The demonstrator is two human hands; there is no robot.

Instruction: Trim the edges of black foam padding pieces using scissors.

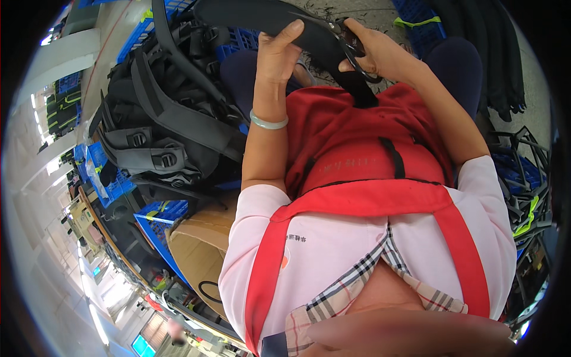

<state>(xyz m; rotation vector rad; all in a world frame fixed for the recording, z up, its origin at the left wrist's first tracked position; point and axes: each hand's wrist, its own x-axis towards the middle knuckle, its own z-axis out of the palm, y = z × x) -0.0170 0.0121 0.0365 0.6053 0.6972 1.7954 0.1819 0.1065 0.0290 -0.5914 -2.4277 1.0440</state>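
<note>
The head view looks steeply down from the wearer's own head through a wide fisheye lens, with a dark rounded rim. At close range the pink shirt [345,250] fills the lower part; the red apron [357,146] lies beyond it, and the left hand [278,56] and right hand [385,53] are farther out, near the upper edge. Leftward, the ceiling lights [98,324] run steeply along the rim.

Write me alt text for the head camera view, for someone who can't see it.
Seated in a red apron, a person grips a black strap in the left hand and scissors in the right hand, the two close together. Black bags are heaped to the left, with blue crates around them.
</note>
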